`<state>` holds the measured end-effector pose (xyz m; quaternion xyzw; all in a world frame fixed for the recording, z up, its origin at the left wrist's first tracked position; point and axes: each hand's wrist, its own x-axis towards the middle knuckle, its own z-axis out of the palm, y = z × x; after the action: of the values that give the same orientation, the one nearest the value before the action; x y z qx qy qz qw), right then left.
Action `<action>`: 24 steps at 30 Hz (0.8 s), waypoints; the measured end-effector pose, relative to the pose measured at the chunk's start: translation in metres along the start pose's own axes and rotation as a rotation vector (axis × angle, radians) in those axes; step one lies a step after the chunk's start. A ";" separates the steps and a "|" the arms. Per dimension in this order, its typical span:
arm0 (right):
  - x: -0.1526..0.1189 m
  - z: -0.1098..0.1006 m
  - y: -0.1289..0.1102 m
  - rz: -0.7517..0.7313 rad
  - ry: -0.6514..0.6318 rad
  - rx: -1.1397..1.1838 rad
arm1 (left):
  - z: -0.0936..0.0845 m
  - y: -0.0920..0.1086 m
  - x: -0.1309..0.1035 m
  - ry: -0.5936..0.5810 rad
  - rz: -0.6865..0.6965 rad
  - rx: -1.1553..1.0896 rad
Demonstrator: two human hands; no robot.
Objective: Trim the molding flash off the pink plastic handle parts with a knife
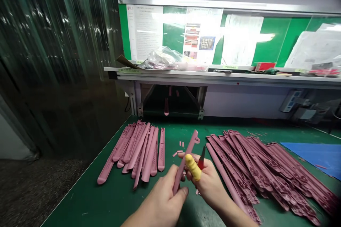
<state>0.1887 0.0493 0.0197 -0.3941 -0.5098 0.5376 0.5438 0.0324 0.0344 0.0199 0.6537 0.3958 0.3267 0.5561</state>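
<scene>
My left hand (pixel 167 195) is closed round the lower part of a long pink plastic part (pixel 189 147), which tilts up to the right and has a small ring-shaped tab near its top. My right hand (pixel 206 179) is closed on a red-handled tool with a dark pointed tip (pixel 202 158), its fingers against the pink part. A yellow finger cover (pixel 193 167) wraps the right thumb. Several small pink scraps (pixel 181 144) lie on the green table just beyond my hands. What the right fingertips do behind the part is hidden.
Similar pink parts form a pile (pixel 141 149) on the left and a larger pile (pixel 261 166) on the right. A blue sheet (pixel 317 156) lies at the far right. A shelf (pixel 170 74) with a clear plastic bag (pixel 167 58) spans the back, above a dark opening holding pink parts.
</scene>
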 end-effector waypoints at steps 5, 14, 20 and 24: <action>0.024 0.023 0.018 0.026 -0.005 -0.019 | -0.012 -0.024 0.015 -0.230 -0.196 -0.500; 0.048 0.006 0.029 0.071 0.022 -0.139 | -0.009 -0.049 0.036 -0.096 -0.262 -0.629; 0.055 0.011 0.040 0.145 0.054 -0.152 | -0.017 -0.044 0.027 -0.040 -0.295 -0.499; 0.069 -0.008 0.036 0.257 -0.040 -0.218 | -0.042 -0.042 0.033 0.162 -0.260 -0.156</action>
<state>0.1831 0.1220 -0.0082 -0.5019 -0.5213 0.5521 0.4142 0.0052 0.0858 -0.0149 0.5232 0.4942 0.3334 0.6090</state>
